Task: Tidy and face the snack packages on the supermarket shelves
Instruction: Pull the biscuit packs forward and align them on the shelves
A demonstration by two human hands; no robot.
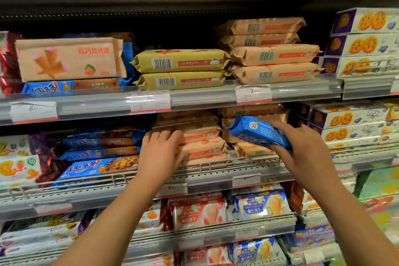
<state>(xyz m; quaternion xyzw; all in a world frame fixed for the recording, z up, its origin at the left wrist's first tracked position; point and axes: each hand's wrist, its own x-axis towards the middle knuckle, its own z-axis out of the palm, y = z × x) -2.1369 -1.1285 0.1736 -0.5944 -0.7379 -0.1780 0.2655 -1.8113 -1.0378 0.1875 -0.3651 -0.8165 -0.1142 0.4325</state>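
Crowded shelves all round here. Up top, two yellow packs (181,69) lie stacked with barcodes facing out, four tan packs (274,65) piled just to their right, and a big tan wafer-roll pack (69,58) standing on the left over a blue cookie pack (48,88). Price tags (253,94) clip along the top rail. Far right, white cookie boxes (364,45) stacked on two levels.

Middle shelf (226,171): blue cookie packs (101,165) stacked on the left behind a low wire fence, a tan stack (203,147) in the centre. The left hand (160,155) rests against that tan stack's left end, fingers (170,136) curled over its edge, seemingly gripping it.

The right hand (306,155) grasps a blue pack (259,133), thumb beneath and the rest over the top. It's held in the air, tilted, back panel with small print and a code facing up, in front of more tan packs on the middle shelf.

Below, red wafer packs (198,215) and blue wafer packs (261,206) stand facing out.
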